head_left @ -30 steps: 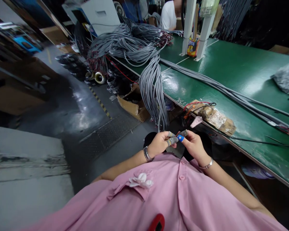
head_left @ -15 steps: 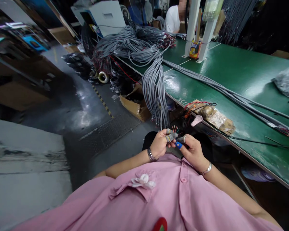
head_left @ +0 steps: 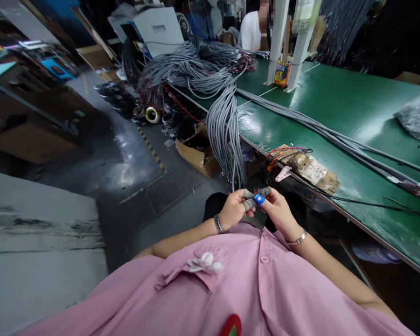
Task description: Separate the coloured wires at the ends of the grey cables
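Note:
My left hand (head_left: 234, 211) is closed around the end of a cable, with grey finger covers on its fingers. Thin coloured wires (head_left: 256, 190) stick up just between the fingertips. My right hand (head_left: 279, 211), with a blue cover on the thumb and a grey one on a finger, pinches these wires from the other side. Both hands meet in front of my pink shirt. Fingers hide most of the cable. Right behind the hands hangs a bundle of grey cables (head_left: 226, 133) over the table edge.
More grey cables (head_left: 192, 65) lie heaped on the green table (head_left: 353, 107), and a long strand runs rightward. A tape-wrapped block (head_left: 311, 170) and a pink clip (head_left: 283, 173) sit at the near edge. Below is an open carton (head_left: 198, 156). A person (head_left: 250, 30) is at the back.
The right thumb and finger have moved up and left onto the wires. The wires stood fanned out before; now only short tips show between the fingers.

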A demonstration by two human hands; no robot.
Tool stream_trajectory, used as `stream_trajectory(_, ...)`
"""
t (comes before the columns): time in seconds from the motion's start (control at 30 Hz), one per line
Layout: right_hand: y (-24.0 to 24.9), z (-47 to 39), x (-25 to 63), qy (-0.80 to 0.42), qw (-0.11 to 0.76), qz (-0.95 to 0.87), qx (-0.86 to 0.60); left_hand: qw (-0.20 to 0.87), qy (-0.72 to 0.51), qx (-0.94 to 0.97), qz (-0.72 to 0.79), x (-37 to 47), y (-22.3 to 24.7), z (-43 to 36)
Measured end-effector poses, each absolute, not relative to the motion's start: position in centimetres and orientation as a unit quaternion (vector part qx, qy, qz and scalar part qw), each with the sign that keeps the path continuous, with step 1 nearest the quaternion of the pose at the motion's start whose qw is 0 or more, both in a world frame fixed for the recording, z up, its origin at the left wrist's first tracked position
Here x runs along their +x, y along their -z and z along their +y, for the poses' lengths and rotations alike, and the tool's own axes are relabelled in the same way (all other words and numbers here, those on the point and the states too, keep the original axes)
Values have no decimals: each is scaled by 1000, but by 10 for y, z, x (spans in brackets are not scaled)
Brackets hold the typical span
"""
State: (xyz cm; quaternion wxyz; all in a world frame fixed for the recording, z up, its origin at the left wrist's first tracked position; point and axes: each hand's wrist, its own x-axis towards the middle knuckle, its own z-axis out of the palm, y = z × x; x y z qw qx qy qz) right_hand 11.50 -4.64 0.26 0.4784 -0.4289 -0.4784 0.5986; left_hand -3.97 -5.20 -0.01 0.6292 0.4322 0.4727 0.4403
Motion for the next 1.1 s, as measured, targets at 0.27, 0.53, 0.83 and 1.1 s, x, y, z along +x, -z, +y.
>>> stream_trajectory(0.27, -1, -49, 116, -578, 506, -466, -439, 631, -425, 440, 476, -36, 6, -50)
stream_trajectory(0.53, 6, -49, 117, -584, 519, -442, -440, 674, -363, 465, 444, -37, 2, -45)
stream_trajectory(0.83, 11, -47, 124, -579, 502, -434, -473, 658, -448, 407, 448, -30, 11, -43)
stream_trajectory(1.1, -1, -41, 133, -581, 480, -470, -459, 690, -410, 402, 442, -29, 11, -36)
